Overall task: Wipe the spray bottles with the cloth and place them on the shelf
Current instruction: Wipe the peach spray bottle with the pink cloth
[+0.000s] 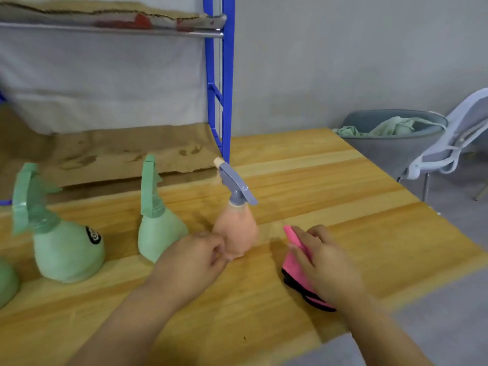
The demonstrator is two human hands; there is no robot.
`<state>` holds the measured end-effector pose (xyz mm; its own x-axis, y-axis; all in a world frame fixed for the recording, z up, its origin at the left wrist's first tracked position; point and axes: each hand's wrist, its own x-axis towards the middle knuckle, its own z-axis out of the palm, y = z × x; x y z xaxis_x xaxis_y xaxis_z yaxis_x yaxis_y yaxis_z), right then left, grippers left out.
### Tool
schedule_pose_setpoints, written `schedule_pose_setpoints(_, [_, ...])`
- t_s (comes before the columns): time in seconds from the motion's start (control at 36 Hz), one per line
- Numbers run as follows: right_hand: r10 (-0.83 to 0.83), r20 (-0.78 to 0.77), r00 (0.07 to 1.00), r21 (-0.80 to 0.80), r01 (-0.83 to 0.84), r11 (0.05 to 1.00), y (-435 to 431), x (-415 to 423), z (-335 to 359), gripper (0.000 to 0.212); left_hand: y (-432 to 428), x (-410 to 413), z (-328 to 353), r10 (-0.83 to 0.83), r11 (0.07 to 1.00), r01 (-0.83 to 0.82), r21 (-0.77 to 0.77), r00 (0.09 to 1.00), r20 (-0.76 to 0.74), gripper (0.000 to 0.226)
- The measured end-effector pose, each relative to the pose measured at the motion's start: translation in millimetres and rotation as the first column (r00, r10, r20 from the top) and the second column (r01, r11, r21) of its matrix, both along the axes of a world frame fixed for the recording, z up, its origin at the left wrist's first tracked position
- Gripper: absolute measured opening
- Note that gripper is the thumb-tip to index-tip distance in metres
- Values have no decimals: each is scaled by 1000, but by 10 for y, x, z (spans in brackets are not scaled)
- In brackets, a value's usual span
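**Head view: peach spray bottle upright on the tabletop, shelf behind.**
Left grip curled at the bottle's base; we cannot tell if it holds. Right grip clasps the pink cloth. We judge the bottle light and slippery; take it at the neck.

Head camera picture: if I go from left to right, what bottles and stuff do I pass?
Cut-off green bottle, green spray bottle with black label, plain green spray bottle, peach spray bottle, pink cloth, grey chair, white chair.
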<state>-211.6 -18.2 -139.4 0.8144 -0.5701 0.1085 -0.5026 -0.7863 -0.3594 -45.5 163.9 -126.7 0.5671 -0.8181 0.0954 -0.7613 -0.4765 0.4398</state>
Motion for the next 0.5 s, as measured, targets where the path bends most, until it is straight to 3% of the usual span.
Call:
schedule_pose_setpoints(0.14, [-2, 66, 998, -88, 7, 996, 93, -105, 84, 44, -19, -21, 1, 56, 966, -72, -248, 996, -70, 12])
schedule_pose_setpoints(0.25, [-7, 109, 994, -108, 19, 994, 151, -147, 179, 45, -107, -28, 75, 122, 921, -155, -359, 986, -113, 27])
schedule_pose_setpoints(0.36, [-15, 168, 986, -82, 29, 996, 204, -169, 260, 46, -229, -33, 159, 169, 907, -201, -370, 979, -118, 42])
schedule_pose_setpoints(0.5, [-15, 206, 978, -78, 31, 996, 242, -177, 323, 46, -369, -42, 204, 183, 901, -229, -369, 971, -156, 34])
